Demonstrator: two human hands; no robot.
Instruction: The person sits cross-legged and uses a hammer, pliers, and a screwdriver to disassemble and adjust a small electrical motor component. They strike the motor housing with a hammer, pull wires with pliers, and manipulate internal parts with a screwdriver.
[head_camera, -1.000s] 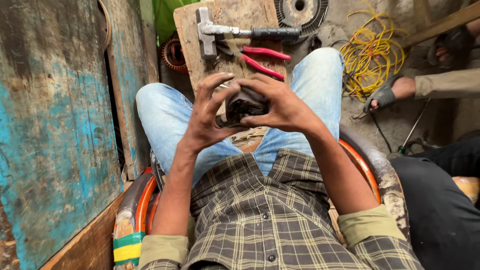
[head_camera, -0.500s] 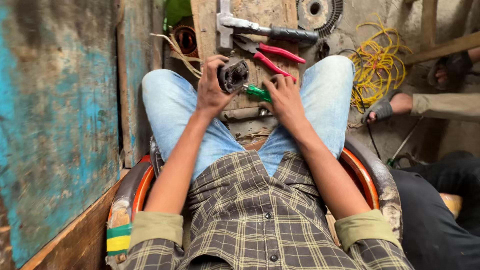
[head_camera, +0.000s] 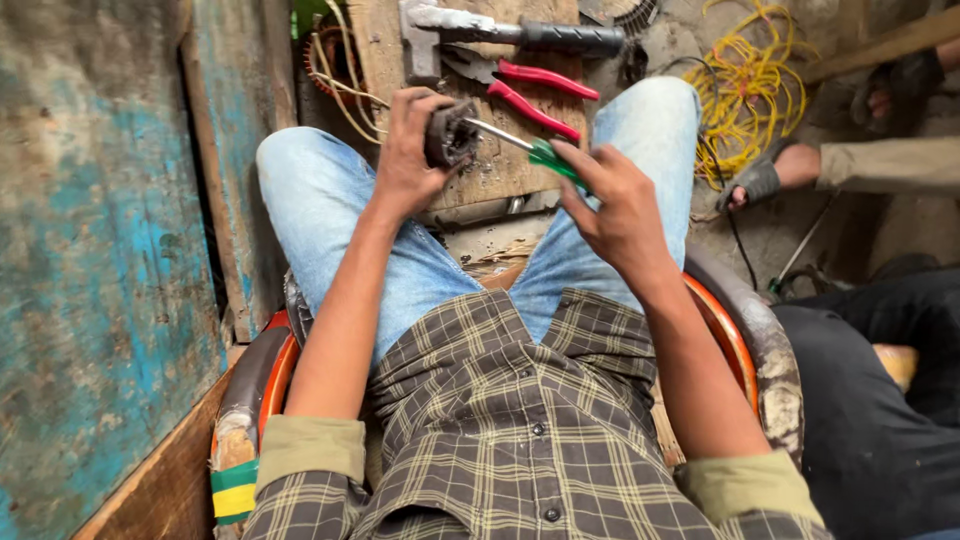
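**Screwdriver into a small dark part, over my knees**

I sit low in a cramped workshop corner, a worn blue-painted wooden panel (head_camera: 90, 270) close on my left side and an orange-rimmed seat (head_camera: 745, 345) under me. My checked shirt and jeans fill the near view.

My right hand (head_camera: 615, 205) is closed around the green handle of a screwdriver (head_camera: 520, 145), fingers wrapped tight on it. The metal shaft runs from that hand across to my left. There my left hand (head_camera: 405, 155) is clamped on a small dark round part (head_camera: 450, 135), thumb and fingers curled about it, and the screwdriver's tip meets that part. Both hands hover above the gap between my knees.

Just beyond my hands lies a rough wooden board (head_camera: 500, 175). On it, past my right hand, rest red-handled pliers (head_camera: 535, 90), and farther still a hammer (head_camera: 500, 30) with a black grip. Beyond my left hand sits a tangle of pale wire (head_camera: 335, 70). Well off past my right hand, a coil of yellow cable (head_camera: 745, 85) lies on the ground, near another person's sandalled foot (head_camera: 765, 180).
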